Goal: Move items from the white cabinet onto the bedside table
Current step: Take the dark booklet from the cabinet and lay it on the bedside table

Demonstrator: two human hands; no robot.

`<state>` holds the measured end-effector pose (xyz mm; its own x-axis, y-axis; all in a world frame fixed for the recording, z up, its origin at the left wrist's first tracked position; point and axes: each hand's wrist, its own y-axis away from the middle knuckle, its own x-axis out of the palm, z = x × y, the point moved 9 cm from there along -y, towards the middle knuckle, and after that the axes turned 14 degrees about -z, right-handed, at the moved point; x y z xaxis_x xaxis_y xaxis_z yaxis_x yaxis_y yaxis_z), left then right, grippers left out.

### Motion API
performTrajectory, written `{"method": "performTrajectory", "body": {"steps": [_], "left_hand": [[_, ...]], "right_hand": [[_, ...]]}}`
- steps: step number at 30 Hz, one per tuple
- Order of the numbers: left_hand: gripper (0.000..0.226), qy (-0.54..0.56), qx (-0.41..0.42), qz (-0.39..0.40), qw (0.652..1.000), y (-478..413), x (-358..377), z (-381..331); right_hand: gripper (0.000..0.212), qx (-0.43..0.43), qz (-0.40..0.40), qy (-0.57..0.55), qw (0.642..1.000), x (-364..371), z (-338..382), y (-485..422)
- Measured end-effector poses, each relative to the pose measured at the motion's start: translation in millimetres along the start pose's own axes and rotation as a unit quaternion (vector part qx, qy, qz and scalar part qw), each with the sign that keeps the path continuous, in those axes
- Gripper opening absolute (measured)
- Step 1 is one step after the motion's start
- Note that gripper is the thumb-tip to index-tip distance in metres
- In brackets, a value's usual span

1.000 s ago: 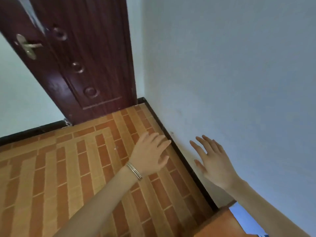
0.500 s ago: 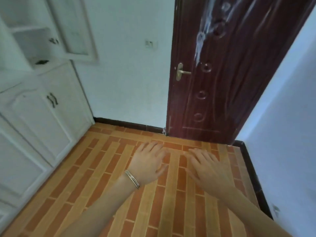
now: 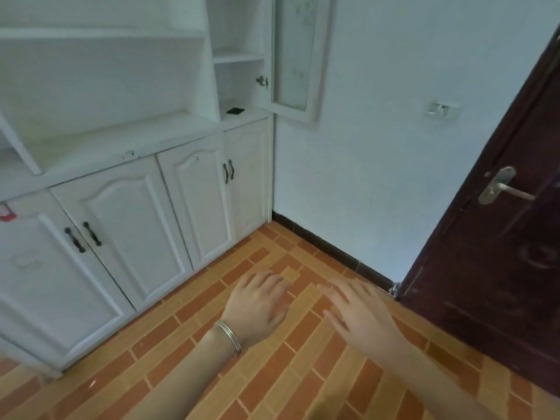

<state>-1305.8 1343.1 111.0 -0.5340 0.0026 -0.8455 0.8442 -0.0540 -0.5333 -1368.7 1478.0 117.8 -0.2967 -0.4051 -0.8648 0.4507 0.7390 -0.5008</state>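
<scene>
1. Fingers point(image 3: 266, 278) of the left hand point(image 3: 257, 307) are loosely extended and hold nothing. Those of the right hand point(image 3: 360, 316) are spread straight, also empty.
2. Two hands, both palm down, reach forward side by side above the tiled floor point(image 3: 272, 374). One bracelet point(image 3: 229, 336) circles the left wrist.
3. One small black item point(image 3: 235, 110) lies in the white cabinet's point(image 3: 127, 207) right-hand compartment, beside its one open glass door point(image 3: 295, 56), well apart from both hands.

Hands: left hand point(image 3: 257, 304) and right hand point(image 3: 360, 316) are held out, fingers relaxed.
Cabinet: a black item point(image 3: 235, 110) is seen inside the white cabinet point(image 3: 181, 192).
</scene>
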Motion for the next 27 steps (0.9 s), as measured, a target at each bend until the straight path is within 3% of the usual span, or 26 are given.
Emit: {"method": "performTrajectory", "body": {"steps": [12,21,27], "left_hand": [[0.044,-0.050,-0.078,-0.101,0.991,-193,36,130],[0.043,-0.065,-0.100,-0.063,0.991,-245,136,232],[0.041,-0.066,-0.117,-0.083,0.987,-327,182,339]], "right_hand": [[0.041,-0.091,-0.068,-0.053,0.992,61,-118,-228],[0.039,-0.126,-0.051,-0.089,0.987,171,-143,-340],[0.039,-0.148,-0.063,-0.076,0.984,224,-161,-466]]}}
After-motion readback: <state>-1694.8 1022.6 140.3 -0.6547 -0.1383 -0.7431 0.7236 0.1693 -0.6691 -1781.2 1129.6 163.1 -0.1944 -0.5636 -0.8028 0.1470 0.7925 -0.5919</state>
